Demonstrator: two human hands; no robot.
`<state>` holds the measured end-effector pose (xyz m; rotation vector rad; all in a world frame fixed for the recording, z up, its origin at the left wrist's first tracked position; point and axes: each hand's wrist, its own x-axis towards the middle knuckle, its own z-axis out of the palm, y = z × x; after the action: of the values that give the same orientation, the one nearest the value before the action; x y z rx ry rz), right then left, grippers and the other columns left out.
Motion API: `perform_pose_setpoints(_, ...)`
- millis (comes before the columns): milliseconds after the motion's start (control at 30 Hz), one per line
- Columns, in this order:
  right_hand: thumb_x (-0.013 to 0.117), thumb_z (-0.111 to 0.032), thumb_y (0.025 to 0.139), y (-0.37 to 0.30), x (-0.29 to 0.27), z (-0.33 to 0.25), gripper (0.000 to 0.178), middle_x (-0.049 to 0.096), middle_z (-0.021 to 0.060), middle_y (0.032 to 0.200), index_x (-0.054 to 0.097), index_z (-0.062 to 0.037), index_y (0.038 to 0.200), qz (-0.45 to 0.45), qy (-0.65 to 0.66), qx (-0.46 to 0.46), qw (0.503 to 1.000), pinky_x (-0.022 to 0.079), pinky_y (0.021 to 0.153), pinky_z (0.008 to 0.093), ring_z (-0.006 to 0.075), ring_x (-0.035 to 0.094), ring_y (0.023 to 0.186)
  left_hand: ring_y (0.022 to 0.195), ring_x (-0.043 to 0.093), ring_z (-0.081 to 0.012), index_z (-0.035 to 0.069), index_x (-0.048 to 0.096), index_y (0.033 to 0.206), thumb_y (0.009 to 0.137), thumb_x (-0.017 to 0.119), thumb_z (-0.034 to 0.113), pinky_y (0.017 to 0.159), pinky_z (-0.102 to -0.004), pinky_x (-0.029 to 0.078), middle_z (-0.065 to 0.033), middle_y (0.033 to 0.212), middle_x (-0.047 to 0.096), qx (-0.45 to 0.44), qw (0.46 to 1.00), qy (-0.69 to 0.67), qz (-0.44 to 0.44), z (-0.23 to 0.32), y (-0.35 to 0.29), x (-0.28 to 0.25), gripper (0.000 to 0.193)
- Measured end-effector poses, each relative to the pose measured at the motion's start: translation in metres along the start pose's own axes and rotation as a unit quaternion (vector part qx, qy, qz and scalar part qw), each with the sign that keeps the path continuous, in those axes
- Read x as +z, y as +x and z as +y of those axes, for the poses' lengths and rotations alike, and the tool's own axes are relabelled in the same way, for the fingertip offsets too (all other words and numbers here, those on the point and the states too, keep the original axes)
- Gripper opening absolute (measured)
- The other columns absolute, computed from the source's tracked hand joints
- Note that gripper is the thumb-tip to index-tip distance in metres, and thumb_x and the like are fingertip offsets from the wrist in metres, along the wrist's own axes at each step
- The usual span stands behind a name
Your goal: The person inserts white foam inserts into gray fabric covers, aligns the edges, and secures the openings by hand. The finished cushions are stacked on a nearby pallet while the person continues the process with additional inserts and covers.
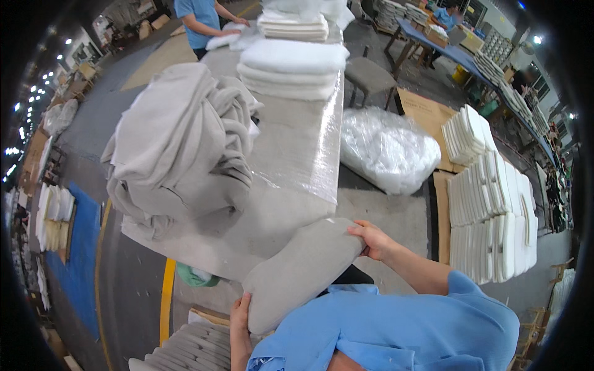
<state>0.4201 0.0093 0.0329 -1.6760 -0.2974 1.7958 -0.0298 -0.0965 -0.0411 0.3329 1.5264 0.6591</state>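
Observation:
A long, padded grey cushion [303, 272] slants across the front of my body, just past the near edge of the table. My left hand [240, 316] is closed on its lower left end, thumb on top and the other fingers mostly hidden. At the upper right end, my right hand [371, 240] pinches the cushion's corner with the thumb over the top. A tall, loose heap of grey fabric covers [167, 136] lies on the plastic-covered table [297, 148], left of and beyond the cushion.
Thick white padding [291, 71] is stacked farther up the table, where a co-worker [201, 28] handles white pieces. To the right are a clear plastic bag [390, 151], a chair [370, 73] and stacked white pads [489, 216]. Grey cushions [185, 351] sit in a row at lower left.

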Motion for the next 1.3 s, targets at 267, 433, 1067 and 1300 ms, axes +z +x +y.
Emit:
perform_pose_setpoints(267, 0.086, -0.023, 0.087, -0.061, 0.081, -0.105, 0.088, 0.057, 0.0148, 0.143, 0.035, -0.0023, 0.155, -0.126, 0.103, -0.316, 0.935, 0.05, 0.108, 0.0496, 0.0278, 0.056, 0.132, 0.115, 0.066, -0.0268, 0.0, 0.049, 0.147, 0.106, 0.064, 0.032, 0.099, -0.0416, 0.054, -0.0179, 0.131, 0.065, 0.395, 0.915, -0.07, -0.05, 0.053, -0.015, 0.109, 0.054)
perform_pose_setpoints(433, 0.09, -0.014, 0.081, -0.082, 0.087, -0.101, 0.074, 0.068, 0.0132, 0.133, 0.054, -0.0017, 0.144, -0.216, -0.103, -0.381, 0.893, 0.051, 0.104, 0.0372, 0.0247, 0.064, 0.126, 0.118, 0.067, -0.0352, 0.007, 0.055, 0.143, 0.108, 0.042, 0.061, 0.101, -0.0502, 0.053, -0.0185, 0.128, 0.068, 0.191, 0.955, -0.081, -0.211, 0.046, 0.006, 0.047, 0.066)
perform_pose_setpoints(1067, 0.077, -0.018, 0.085, -0.042, 0.138, -0.033, 0.053, 0.07, 0.0131, 0.132, 0.065, -0.009, 0.136, -0.436, -0.635, -0.414, 0.485, 0.052, 0.104, 0.044, 0.0348, 0.067, 0.118, 0.108, 0.069, -0.0323, 0.008, 0.075, 0.121, 0.1, 0.067, 0.044, 0.092, -0.0426, 0.052, -0.015, 0.112, 0.076, 0.122, 0.797, 0.572, -0.149, 0.084, 0.1, 0.041, 0.043)
perform_pose_setpoints(1300, 0.068, -0.037, 0.099, 0.083, 0.177, -0.059, 0.05, 0.067, 0.0201, 0.134, 0.064, -0.0062, 0.138, -0.274, -0.737, -0.331, 0.522, 0.049, 0.106, 0.0478, 0.0401, 0.063, 0.123, 0.105, 0.069, -0.0446, 0.011, 0.068, 0.115, 0.106, 0.053, 0.036, 0.088, -0.0548, 0.053, -0.0221, 0.107, 0.074, 0.22, 0.828, 0.516, 0.003, 0.065, 0.092, 0.054, 0.031)
